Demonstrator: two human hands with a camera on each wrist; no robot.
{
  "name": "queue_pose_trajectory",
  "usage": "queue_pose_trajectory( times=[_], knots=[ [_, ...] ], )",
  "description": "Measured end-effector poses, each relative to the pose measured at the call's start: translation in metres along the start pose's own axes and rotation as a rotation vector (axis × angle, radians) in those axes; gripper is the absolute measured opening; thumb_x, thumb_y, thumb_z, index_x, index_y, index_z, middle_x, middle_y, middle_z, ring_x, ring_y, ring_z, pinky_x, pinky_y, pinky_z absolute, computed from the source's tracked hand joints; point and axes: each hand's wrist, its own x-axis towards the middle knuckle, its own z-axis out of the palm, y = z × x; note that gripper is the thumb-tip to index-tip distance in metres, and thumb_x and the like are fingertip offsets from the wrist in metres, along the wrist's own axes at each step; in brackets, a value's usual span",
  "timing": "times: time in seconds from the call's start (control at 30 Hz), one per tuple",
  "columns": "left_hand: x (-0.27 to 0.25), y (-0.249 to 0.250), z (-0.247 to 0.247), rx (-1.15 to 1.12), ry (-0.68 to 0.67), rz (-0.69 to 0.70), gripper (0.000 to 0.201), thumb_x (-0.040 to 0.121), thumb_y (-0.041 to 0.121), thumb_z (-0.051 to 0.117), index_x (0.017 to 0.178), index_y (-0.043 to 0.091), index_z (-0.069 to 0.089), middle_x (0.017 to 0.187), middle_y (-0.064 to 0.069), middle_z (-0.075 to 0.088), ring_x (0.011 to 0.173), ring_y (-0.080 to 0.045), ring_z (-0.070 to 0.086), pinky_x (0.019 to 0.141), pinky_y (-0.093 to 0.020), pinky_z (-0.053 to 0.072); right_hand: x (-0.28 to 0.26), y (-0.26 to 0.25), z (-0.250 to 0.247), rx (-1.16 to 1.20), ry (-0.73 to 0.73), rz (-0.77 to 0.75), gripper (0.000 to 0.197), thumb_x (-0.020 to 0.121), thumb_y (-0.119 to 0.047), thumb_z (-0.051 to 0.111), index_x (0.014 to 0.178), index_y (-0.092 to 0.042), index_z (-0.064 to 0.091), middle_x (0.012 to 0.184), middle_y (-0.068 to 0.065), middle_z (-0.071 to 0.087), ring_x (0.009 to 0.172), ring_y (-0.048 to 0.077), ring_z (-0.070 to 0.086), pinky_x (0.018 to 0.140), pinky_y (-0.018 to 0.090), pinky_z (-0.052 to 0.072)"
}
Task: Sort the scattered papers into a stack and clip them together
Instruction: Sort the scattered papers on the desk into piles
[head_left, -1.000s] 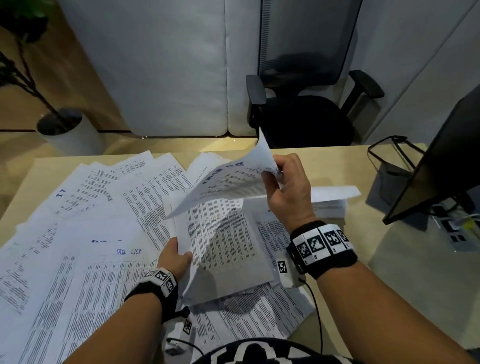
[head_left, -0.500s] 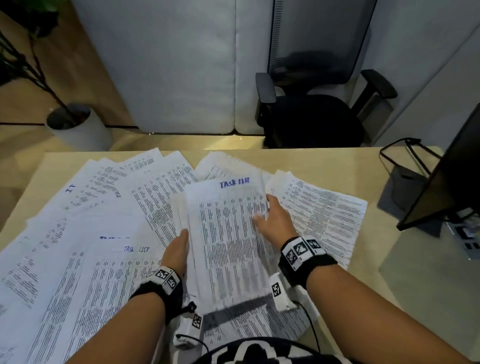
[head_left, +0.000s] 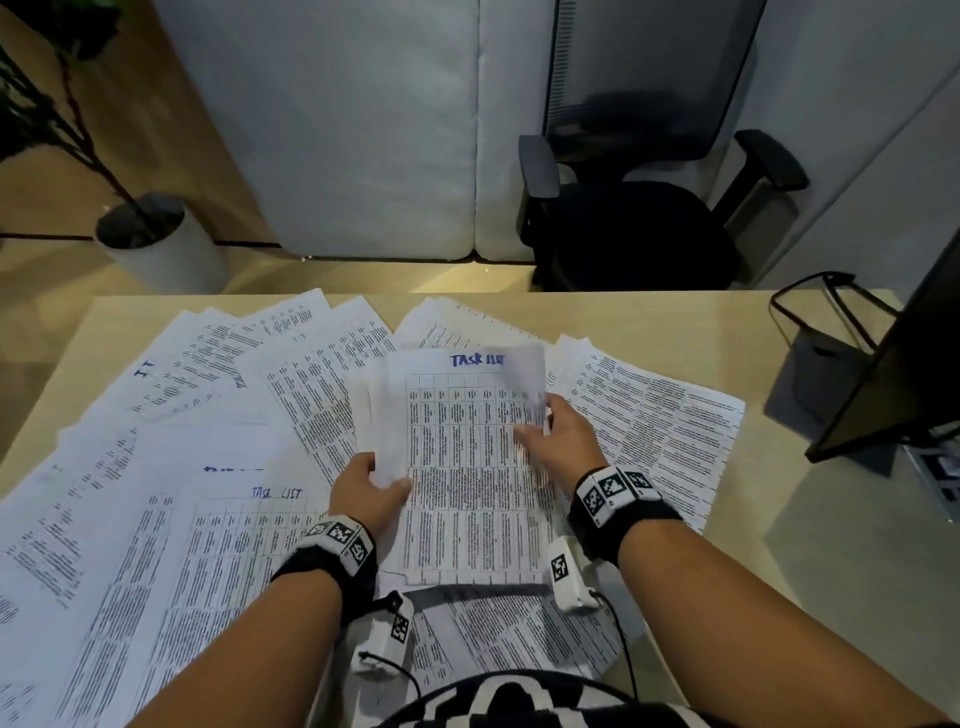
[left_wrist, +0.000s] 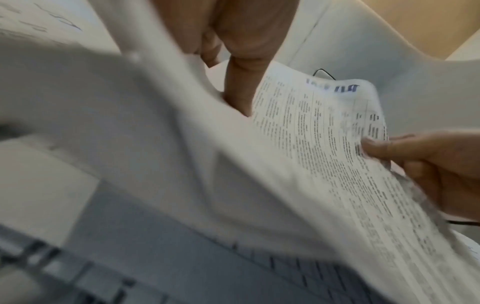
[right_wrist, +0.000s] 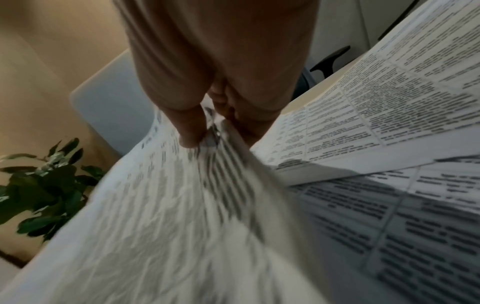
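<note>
A stack of printed sheets (head_left: 462, 467) headed "TASK LIST" in blue is held just above the desk in front of me. My left hand (head_left: 371, 493) grips its left edge, thumb on top. My right hand (head_left: 550, 436) pinches the right edge between thumb and fingers; the right wrist view shows the same stack (right_wrist: 182, 205) nipped under my thumb. In the left wrist view the stack (left_wrist: 324, 164) curves upward, blurred, with my right hand (left_wrist: 405, 156) at its far edge. Many loose sheets (head_left: 156, 467) lie fanned over the desk. No clip is visible.
More sheets (head_left: 660, 431) spread to the right of the stack. A dark monitor (head_left: 904, 374) and a black wire stand (head_left: 831, 322) sit at the desk's right end. Behind the desk (head_left: 727, 322) are an office chair (head_left: 644, 218) and a potted plant (head_left: 156, 244).
A second ago my right hand held one sheet lifted high. That sheet came down onto the stack, and both hands now hold the stack by its side edges.
</note>
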Motion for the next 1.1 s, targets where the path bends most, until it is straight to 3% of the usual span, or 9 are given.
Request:
queue_pose_trajectory(
  times=[0.1, 0.2, 0.27, 0.33, 0.57, 0.73, 0.87, 1.0, 1.1],
  knots=[
    [0.004, -0.003, -0.007, 0.039, 0.036, -0.004, 0.036, 0.085, 0.013, 0.066, 0.118, 0.005, 0.056, 0.103, -0.011, 0.064, 0.084, -0.022, 0.056, 0.076, -0.028, 0.043, 0.006, 0.020, -0.015, -0.265, 0.073, 0.033, 0.051, 0.087, -0.019, 0.065, 0.135, -0.012, 0.050, 0.111, 0.008, 0.060, 0.094, 0.022, 0.060, 0.076, 0.028, 0.054],
    [0.006, -0.011, -0.009, 0.074, 0.021, -0.013, 0.037, 0.088, 0.011, 0.062, 0.123, 0.002, 0.053, 0.113, -0.015, 0.063, 0.085, -0.021, 0.052, 0.079, -0.028, 0.041, 0.000, 0.046, -0.023, -0.809, -0.021, 0.087, 0.079, 0.083, -0.041, 0.066, 0.148, -0.021, 0.026, 0.147, 0.017, 0.032, 0.133, 0.035, 0.036, 0.101, 0.048, 0.042],
    [0.007, -0.015, -0.010, 0.074, 0.007, -0.013, 0.035, 0.091, 0.011, 0.059, 0.124, 0.003, 0.051, 0.110, -0.013, 0.062, 0.086, -0.021, 0.051, 0.080, -0.028, 0.040, -0.006, 0.057, -0.022, -0.837, -0.094, 0.126, 0.091, 0.085, -0.044, 0.065, 0.152, -0.025, 0.006, 0.159, 0.015, 0.008, 0.144, 0.039, 0.014, 0.107, 0.056, 0.034],
    [0.008, -0.017, -0.011, 0.063, -0.003, -0.011, 0.033, 0.092, 0.011, 0.056, 0.124, 0.005, 0.050, 0.109, -0.012, 0.061, 0.087, -0.022, 0.052, 0.079, -0.029, 0.040, -0.007, 0.061, -0.020, -0.838, -0.103, 0.092, 0.091, 0.088, -0.042, 0.063, 0.152, -0.028, 0.001, 0.158, 0.017, 0.009, 0.143, 0.041, 0.014, 0.104, 0.055, 0.038],
    [0.007, -0.025, -0.011, -0.086, 0.097, -0.045, 0.034, 0.096, 0.013, 0.049, 0.129, 0.007, 0.047, 0.116, -0.016, 0.059, 0.100, -0.030, 0.055, 0.089, -0.040, 0.044, -0.010, 0.053, -0.024, -0.979, 0.037, -0.013, 0.032, 0.090, -0.021, 0.056, 0.121, -0.015, 0.048, 0.124, 0.010, 0.045, 0.111, 0.028, 0.045, 0.065, 0.037, 0.048],
    [0.001, -0.020, -0.017, -0.089, 0.088, -0.068, 0.046, 0.099, 0.017, 0.045, 0.143, 0.008, 0.035, 0.141, -0.015, 0.046, 0.127, -0.036, 0.046, 0.104, -0.042, 0.035, -0.008, 0.028, -0.030, -0.705, 0.098, -0.033, 0.016, 0.097, -0.025, 0.048, 0.097, -0.011, 0.056, 0.104, 0.009, 0.053, 0.087, 0.024, 0.057, 0.070, 0.037, 0.052],
    [-0.005, -0.011, -0.010, -0.069, -0.004, 0.002, 0.039, 0.098, 0.014, 0.044, 0.137, 0.012, 0.040, 0.129, -0.014, 0.055, 0.115, -0.032, 0.053, 0.092, -0.034, 0.037, -0.022, -0.011, -0.009, -0.361, 0.045, -0.074, 0.020, 0.097, -0.026, 0.049, 0.082, -0.014, 0.055, 0.082, 0.001, 0.059, 0.071, 0.016, 0.057, 0.061, 0.029, 0.047],
    [-0.018, 0.002, 0.008, -0.153, -0.083, -0.007, 0.034, 0.100, 0.023, 0.041, 0.133, 0.012, 0.043, 0.118, -0.004, 0.051, 0.119, -0.028, 0.050, 0.094, -0.034, 0.037, -0.034, -0.035, 0.017, -0.099, -0.145, -0.072, 0.015, 0.096, -0.020, 0.055, 0.092, -0.011, 0.065, 0.092, 0.003, 0.067, 0.080, 0.016, 0.066, 0.070, 0.032, 0.057],
    [-0.021, 0.007, 0.013, -0.284, -0.177, -0.069, 0.056, 0.099, 0.046, 0.036, 0.143, 0.011, 0.033, 0.142, -0.003, 0.040, 0.135, -0.019, 0.035, 0.110, -0.036, 0.027, -0.031, -0.031, 0.009, -0.164, -0.178, -0.098, 0.019, 0.097, -0.018, 0.052, 0.103, -0.009, 0.068, 0.102, 0.004, 0.069, 0.086, 0.017, 0.067, 0.075, 0.031, 0.057]
  ],
)
